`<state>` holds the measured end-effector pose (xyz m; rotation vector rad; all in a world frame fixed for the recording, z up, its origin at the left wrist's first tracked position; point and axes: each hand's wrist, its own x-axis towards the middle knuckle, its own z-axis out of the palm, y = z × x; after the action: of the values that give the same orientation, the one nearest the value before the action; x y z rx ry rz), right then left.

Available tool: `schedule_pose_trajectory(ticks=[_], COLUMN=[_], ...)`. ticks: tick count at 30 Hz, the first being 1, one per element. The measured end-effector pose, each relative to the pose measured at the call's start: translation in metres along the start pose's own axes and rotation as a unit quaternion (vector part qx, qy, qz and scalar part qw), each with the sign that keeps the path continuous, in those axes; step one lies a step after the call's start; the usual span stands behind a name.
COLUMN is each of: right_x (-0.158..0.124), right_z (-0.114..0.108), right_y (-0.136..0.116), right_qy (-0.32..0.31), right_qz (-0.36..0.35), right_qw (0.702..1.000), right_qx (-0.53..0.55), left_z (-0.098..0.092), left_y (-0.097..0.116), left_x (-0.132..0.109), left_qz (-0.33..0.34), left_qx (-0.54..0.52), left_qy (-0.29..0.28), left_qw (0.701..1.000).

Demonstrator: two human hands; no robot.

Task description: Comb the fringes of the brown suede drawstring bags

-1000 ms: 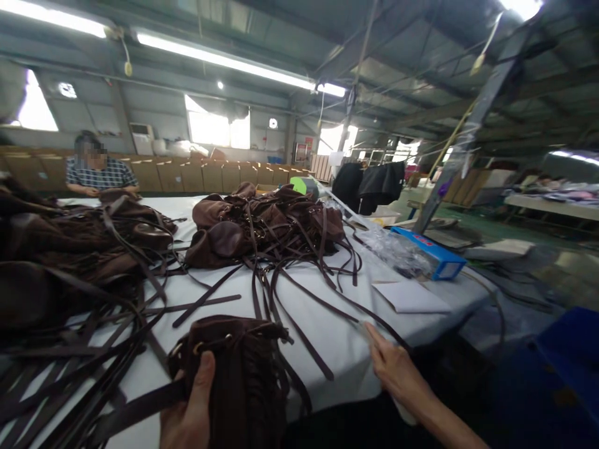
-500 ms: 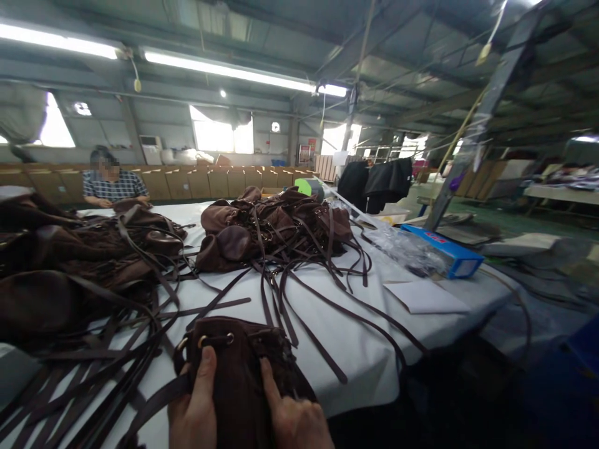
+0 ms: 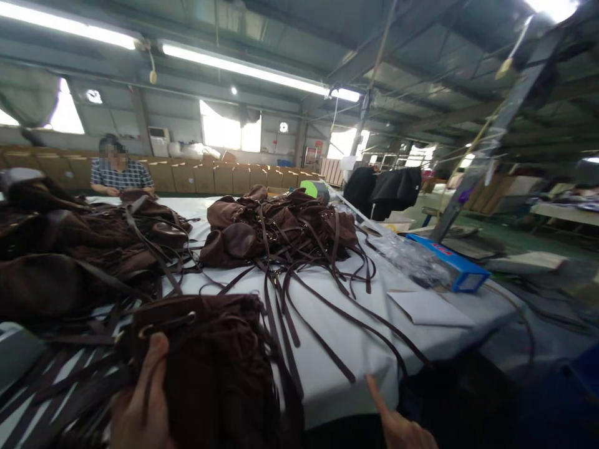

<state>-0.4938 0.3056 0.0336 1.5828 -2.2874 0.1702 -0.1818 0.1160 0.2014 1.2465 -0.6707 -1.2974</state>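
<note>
A dark brown bag (image 3: 215,368) with metal eyelets near its top edge is held upright at the bottom of the view. My left hand (image 3: 145,399) grips its left side, the thumb lying on the front just below an eyelet. Off to the right of the bag, my right hand (image 3: 397,418) touches nothing that I can see. Its index finger is stretched out, while the other fingers are curled or cut off by the frame.
Brown bags with long straps lie piled at the left (image 3: 107,249) and centre (image 3: 281,227) of the white-covered table (image 3: 327,324). A blue box (image 3: 456,265), clear plastic (image 3: 414,259) and white sheet (image 3: 433,307) are at right. Across the table sits a person (image 3: 121,171).
My right hand has come off the bag and moved right. The bag and my left hand have shifted left, and the bag's front now looks wider. The camera view has turned slightly.
</note>
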Motion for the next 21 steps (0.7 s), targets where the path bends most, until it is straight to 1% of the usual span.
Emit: schedule_pose_trajectory(ticks=[1,2,3,5,6,7,8,9,10,11,12,13,14,15,17,18,19,21], right_x=[0.005,0.012,0.020,0.037,0.045,0.052,0.059,0.064,0.067,0.068,0.067,0.063,0.056,0.048,0.030,0.023,0.016,0.008], right_z=[-0.012,-0.029,-0.049,-0.092,-0.113,-0.129,-0.141,-0.146,-0.145,-0.137,-0.125,-0.108,-0.090,-0.072,-0.045,-0.037,-0.033,-0.031], right_y=[-0.005,-0.014,-0.029,-0.064,-0.082,-0.099,-0.115,-0.129,-0.141,-0.150,-0.156,-0.160,-0.160,-0.157,-0.142,-0.132,-0.120,-0.098], right_qy=[-0.008,-0.014,-0.016,-0.012,-0.002,0.014,0.031,0.047,0.059,0.072,0.091,0.109,0.131,0.152,0.170,0.164,0.152,0.111], right_qz=[0.026,0.055,0.092,0.128,0.153,0.156,0.145,0.117,0.072,0.024,-0.020,-0.055,-0.079,-0.093,-0.109,-0.114,-0.115,-0.102], right_qw=[0.996,0.985,0.962,0.932,0.901,0.880,0.867,0.867,0.882,0.904,0.929,0.950,0.966,0.975,0.979,0.980,0.981,0.987], right_qx=[0.082,0.164,0.255,0.338,0.406,0.449,0.475,0.482,0.462,0.420,0.360,0.287,0.209,0.130,0.023,-0.005,-0.024,-0.061], left_z=[0.003,0.008,0.014,0.027,0.033,0.037,0.040,0.042,0.044,0.045,0.045,0.046,0.047,0.048,0.050,0.051,0.052,0.051], left_y=[0.006,0.009,0.011,0.009,0.006,0.002,-0.002,-0.005,-0.008,-0.008,-0.007,-0.005,-0.003,0.000,0.000,-0.002,-0.007,-0.019], left_x=[0.000,-0.001,-0.003,-0.012,-0.018,-0.023,-0.029,-0.035,-0.039,-0.043,-0.045,-0.045,-0.045,-0.044,-0.041,-0.041,-0.042,-0.048], left_qz=[-0.008,-0.010,-0.005,-0.003,-0.015,-0.035,-0.058,-0.078,-0.088,-0.088,-0.089,-0.093,-0.100,-0.104,-0.117,-0.121,-0.126,-0.148], left_qx=[-0.011,-0.022,-0.032,-0.022,0.001,0.031,0.069,0.107,0.144,0.173,0.186,0.175,0.139,0.087,-0.007,-0.024,-0.018,0.019], left_qy=[-0.002,-0.003,-0.002,-0.002,-0.011,-0.026,-0.044,-0.064,-0.079,-0.084,-0.080,-0.068,-0.055,-0.041,-0.035,-0.040,-0.049,-0.079], left_qw=[1.000,1.000,0.999,1.000,1.000,0.999,0.995,0.989,0.982,0.977,0.975,0.978,0.984,0.990,0.993,0.992,0.991,0.986])
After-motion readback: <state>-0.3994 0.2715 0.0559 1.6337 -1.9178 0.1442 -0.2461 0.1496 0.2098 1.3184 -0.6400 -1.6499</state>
